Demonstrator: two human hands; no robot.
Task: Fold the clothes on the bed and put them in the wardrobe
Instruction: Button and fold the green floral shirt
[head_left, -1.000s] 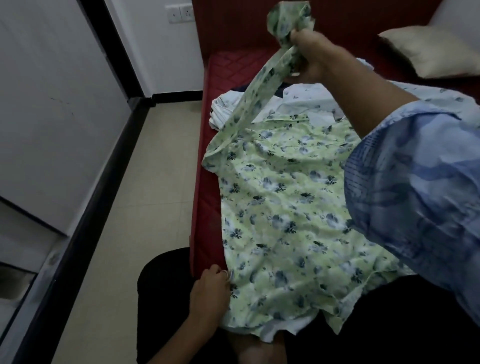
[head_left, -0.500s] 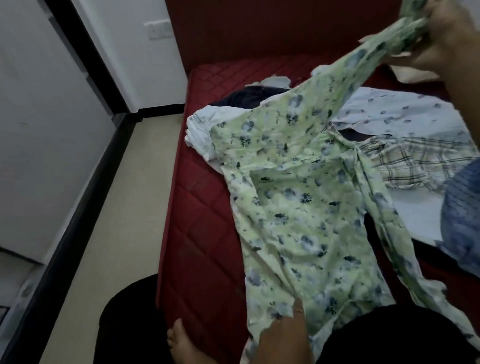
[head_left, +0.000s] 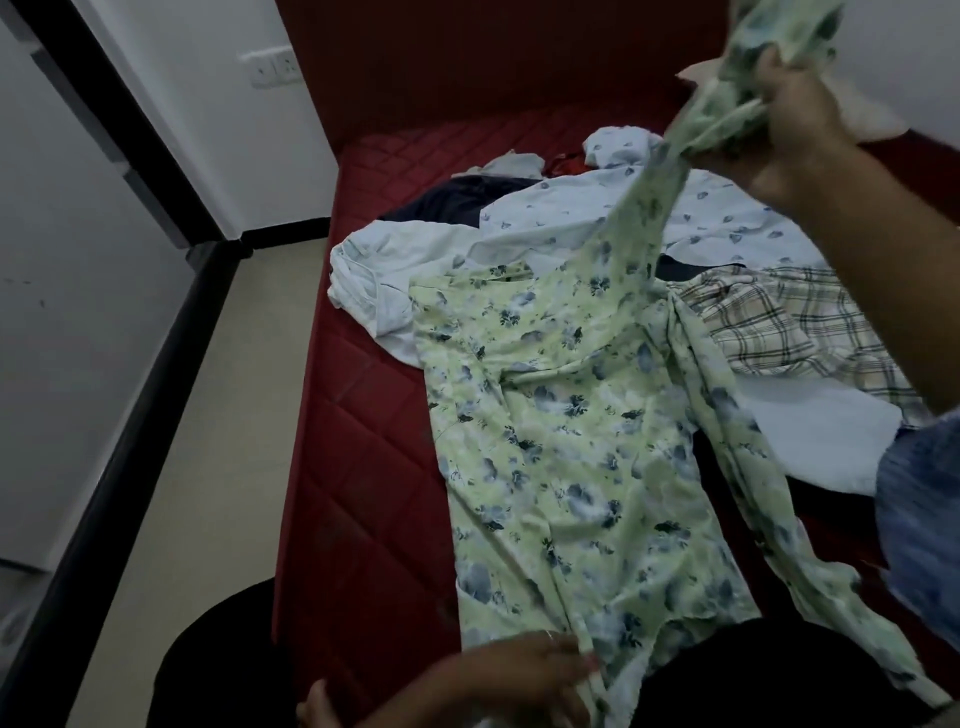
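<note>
Bed (head_left: 363, 467) with red quilted mattress fills centre frame, floor and white wall panels at left. Green floral garment (head_left: 571, 467) is spread lengthwise down the middle of the bed, hem toward the bottom edge. Behind it, toward upper centre, a pale blue printed garment (head_left: 727, 223), a dark garment (head_left: 457, 200) and a plain pale one (head_left: 379, 280) are piled; a checked garment (head_left: 779, 322) lies at right. Pillow (head_left: 872, 111) is partly seen upper right. Right hand (head_left: 795, 124), upper right, is raised and clenched round a bunched sleeve of the floral garment, pulled taut. Left hand (head_left: 524, 675), bottom centre, pinches the hem edge. Fabric is judged thin, light, limp and crease-prone; it should be held at seams, hem corners and shoulders, not mid-panel. No folding is completed yet.
</note>
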